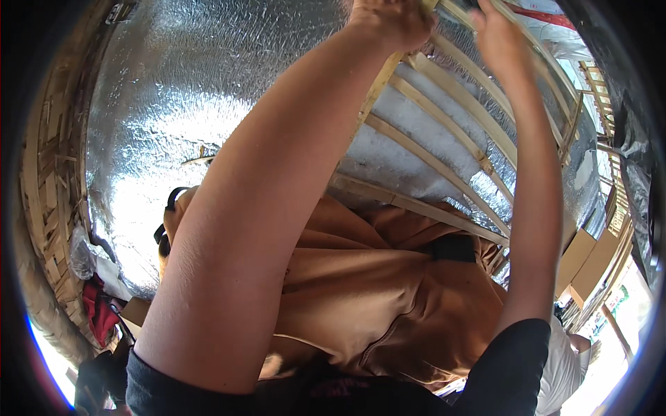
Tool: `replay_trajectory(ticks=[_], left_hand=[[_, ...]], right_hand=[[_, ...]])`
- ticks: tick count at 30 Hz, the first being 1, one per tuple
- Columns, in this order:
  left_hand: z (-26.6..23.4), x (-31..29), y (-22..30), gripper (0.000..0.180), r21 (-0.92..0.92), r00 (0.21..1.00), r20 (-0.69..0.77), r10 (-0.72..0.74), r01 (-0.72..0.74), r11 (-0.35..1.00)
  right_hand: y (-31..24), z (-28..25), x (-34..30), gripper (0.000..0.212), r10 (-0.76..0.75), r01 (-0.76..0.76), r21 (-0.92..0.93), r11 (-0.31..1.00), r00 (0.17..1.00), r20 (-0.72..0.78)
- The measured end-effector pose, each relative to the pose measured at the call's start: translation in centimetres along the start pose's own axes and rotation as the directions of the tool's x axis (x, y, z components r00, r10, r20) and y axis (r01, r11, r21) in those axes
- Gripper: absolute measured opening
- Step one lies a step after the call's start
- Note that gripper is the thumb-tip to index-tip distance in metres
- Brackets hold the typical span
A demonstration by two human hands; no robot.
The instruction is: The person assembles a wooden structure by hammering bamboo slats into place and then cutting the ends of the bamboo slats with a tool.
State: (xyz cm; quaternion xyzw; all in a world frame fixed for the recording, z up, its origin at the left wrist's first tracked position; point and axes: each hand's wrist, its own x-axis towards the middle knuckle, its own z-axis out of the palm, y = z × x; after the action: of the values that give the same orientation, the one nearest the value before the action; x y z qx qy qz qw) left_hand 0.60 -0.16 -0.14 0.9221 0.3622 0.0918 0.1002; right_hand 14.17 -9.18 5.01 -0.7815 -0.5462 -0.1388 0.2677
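Note:
Both my arms reach up toward the top edge of the view. My left hand is closed round a pale wooden strip, at the edge of a frame of slats. Its fingertips are partly cut off by the picture's edge. To the right, my right hand is raised near several narrow wooden slats. It is smeared by motion, and I cannot make out whether it holds anything. Crinkled silver foil sheeting lies behind the left arm and shows between the slats.
Brown cloth with a black band bunches below the slats. Woven bamboo lines the left side, near a red cloth item. Cardboard stands at right, above a person in white.

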Motion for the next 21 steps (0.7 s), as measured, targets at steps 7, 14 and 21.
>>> replay_trajectory(ticks=[7,14,21], left_hand=[[-1.5,-0.3,0.4,0.055,-0.006,0.995,0.103,-0.006,0.007,1.0],[0.3,-0.1,0.1,0.055,0.004,1.0,0.011,-0.003,0.003,1.0],[0.3,-0.3,0.3,0.056,0.026,1.0,0.009,0.0,-0.001,1.0]], right_hand=[[-1.2,-3.4,0.5,0.048,0.119,-0.119,0.206,0.971,0.993,0.016],[1.1,-2.4,1.1,0.047,0.155,-0.165,0.071,0.984,0.978,0.137],[3.0,0.2,-1.8,0.051,-0.052,0.069,-0.124,0.99,0.99,0.13]])
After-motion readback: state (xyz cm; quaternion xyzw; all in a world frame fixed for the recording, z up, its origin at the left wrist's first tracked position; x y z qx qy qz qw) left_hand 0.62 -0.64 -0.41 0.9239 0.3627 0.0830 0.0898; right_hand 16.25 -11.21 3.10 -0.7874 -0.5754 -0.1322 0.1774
